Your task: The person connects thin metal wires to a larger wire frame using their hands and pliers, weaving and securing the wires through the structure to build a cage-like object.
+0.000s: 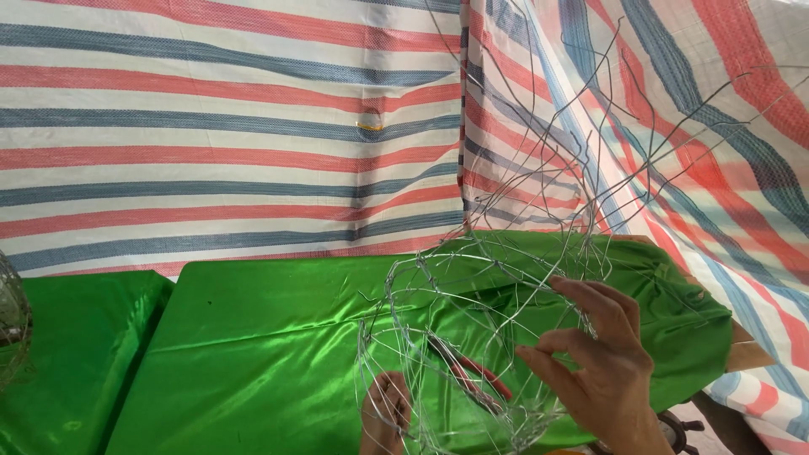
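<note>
A basket-shaped frame of thin silver wire [472, 286] stands tilted over a table draped in shiny green cloth [261, 337], with long loose wire ends rising to the upper right. My right hand [602, 362] pinches wires on the frame's right side. Low in the view, my left hand [386, 413] grips the frame's lower wires from behind the mesh. Red-handled pliers [480, 377] lie or hang inside the frame between my hands; I cannot tell which hand, if any, holds them.
A second green-covered table [76, 354] stands at the left with a gap between the two. Part of another wire mesh object [10, 320] shows at the left edge. A red, blue and white striped tarp [236, 126] hangs behind and to the right.
</note>
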